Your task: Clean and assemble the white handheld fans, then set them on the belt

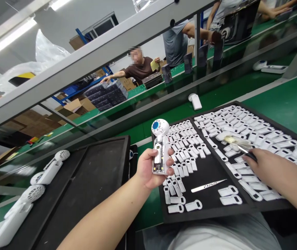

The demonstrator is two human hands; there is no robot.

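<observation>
My left hand (148, 168) is closed around a white handheld fan (160, 130) with a round head and a blue centre, held upright. Its front shows a clear section, and my thumb rests on a small white panel with a dark window (158, 154). In my right hand (265, 161) is what looks like a brush (233, 142), blurred, with a dark handle and pale bristles. The bristles are over rows of white panels (245, 130) on a black tray (203, 173). White perforated tweezers (208, 185) lie on that tray near several loose panels.
At left, a second black tray (96, 177) carries several white fans (33, 192). Another white fan (195, 101) lies beyond the right tray. A metal frame bar (106, 48) crosses the view. Co-workers (144, 67) are behind it, near stacked dark boxes (105, 95).
</observation>
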